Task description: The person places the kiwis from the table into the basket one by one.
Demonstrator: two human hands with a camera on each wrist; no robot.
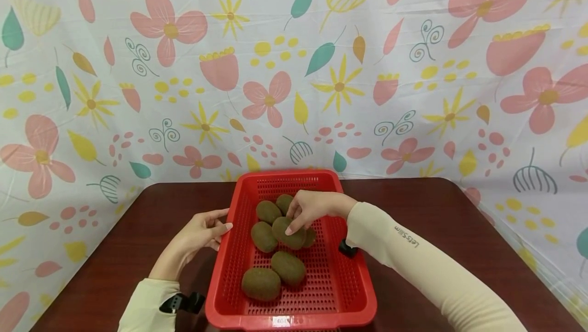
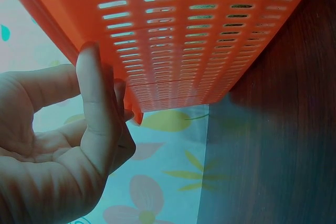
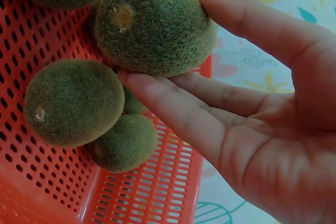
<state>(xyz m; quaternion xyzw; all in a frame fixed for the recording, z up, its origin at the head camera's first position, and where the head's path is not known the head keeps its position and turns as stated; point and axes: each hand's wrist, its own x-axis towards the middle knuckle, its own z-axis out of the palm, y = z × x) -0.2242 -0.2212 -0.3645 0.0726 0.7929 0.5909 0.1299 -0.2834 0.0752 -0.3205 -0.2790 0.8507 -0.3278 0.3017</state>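
My right hand (image 1: pixel 313 207) pinches a fuzzy brown kiwi (image 3: pixel 155 27) between thumb and fingers, above the other kiwis in a red slotted basket (image 1: pixel 219 271). Around the held fruit lie several more kiwis, including one (image 1: pixel 264 236) to its left and two nearer the front, one of them at the lower left (image 1: pixel 261 284). In the left wrist view my left hand (image 2: pixel 79 135) touches the outside of the basket's rim, its thumb and fingers at the edge. That hand stands at the basket's left side.
The basket rests on a dark brown wooden table (image 1: pixel 184 197). Behind and beside the table hangs a white cloth (image 1: pixel 294 143) printed with flowers and leaves. A small label (image 1: pixel 281 321) marks the basket's front rim.
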